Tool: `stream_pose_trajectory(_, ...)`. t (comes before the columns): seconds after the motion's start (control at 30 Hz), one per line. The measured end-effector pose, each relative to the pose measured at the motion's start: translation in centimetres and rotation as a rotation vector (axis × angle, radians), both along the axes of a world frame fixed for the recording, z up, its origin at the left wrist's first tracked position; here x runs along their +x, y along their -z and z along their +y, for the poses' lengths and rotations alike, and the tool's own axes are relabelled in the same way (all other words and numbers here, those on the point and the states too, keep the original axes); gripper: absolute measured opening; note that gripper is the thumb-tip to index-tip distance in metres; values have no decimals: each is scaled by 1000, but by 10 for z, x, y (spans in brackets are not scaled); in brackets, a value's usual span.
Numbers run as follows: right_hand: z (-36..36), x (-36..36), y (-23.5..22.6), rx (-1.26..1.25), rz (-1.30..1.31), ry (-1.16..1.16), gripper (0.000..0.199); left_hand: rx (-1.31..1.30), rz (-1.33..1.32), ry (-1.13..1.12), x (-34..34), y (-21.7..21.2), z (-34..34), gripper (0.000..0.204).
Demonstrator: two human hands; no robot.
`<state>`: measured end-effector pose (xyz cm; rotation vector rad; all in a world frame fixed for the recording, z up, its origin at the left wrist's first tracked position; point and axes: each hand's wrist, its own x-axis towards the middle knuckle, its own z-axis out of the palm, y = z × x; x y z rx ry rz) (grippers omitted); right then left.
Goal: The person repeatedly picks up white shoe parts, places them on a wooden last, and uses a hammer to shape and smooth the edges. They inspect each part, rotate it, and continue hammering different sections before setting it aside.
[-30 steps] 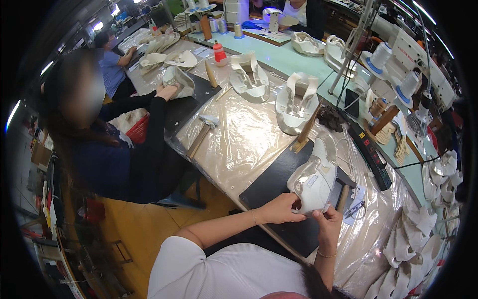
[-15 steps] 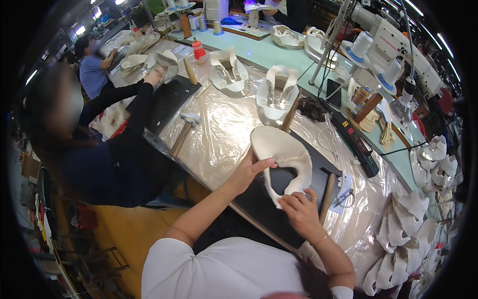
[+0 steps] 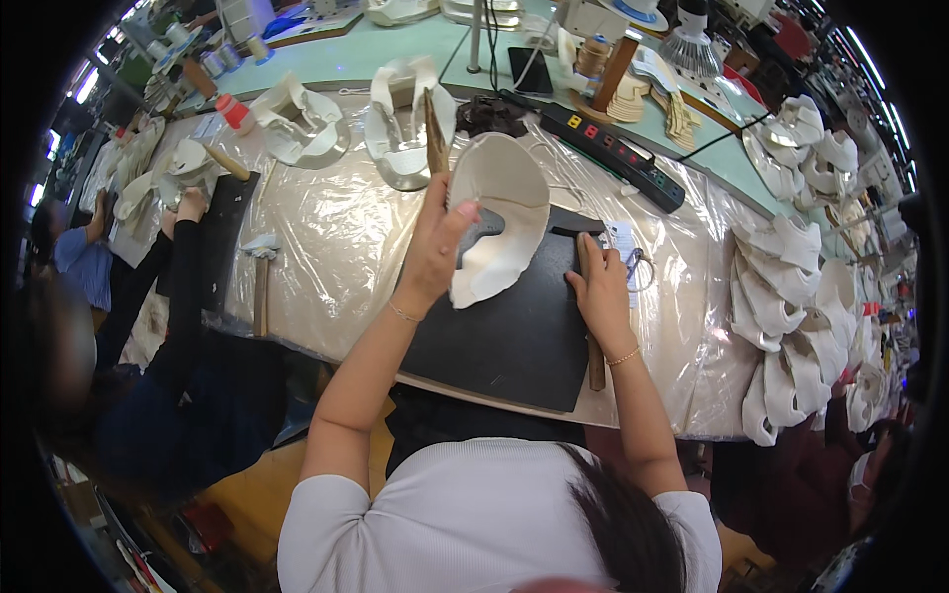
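Left hand gripped a white shoe upper raised above the black mat, right hand closed on a hammer handle, shaping apparently unfinished.

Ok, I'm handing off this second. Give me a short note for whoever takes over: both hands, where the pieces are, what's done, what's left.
Left hand: raised, gripping the white shoe upper above the black mat.
Right hand: closed around the hammer handle, which lies along the mat's right edge.
Stack of white uppers sits at the right on the plastic-covered table; a second hammer lies left of the mat.
Done: upper picked up, hammer gripped.
Left: upper is not on the mat; no hammering visible yet.
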<state>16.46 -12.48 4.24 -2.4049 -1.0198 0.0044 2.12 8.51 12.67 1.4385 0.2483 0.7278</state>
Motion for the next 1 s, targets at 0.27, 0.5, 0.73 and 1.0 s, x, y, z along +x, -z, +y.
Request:
stream_pose_trajectory(0.27,8,10,0,-66,-54,32,49,135,3,9,-4,6,-7,46)
stream_pose_trajectory(0.5,-12,9,-56,198,160,-79,32,284,27,-28,21,-5,-7,47)
stream_pose_trajectory(0.73,18,-13,-64,324,-172,-210,44,321,223,-45,66,-13,-8,53)
stream_pose_trajectory(1.0,26,-14,-9,61,-73,-286,30,465,392,153,68,-20,-23,72)
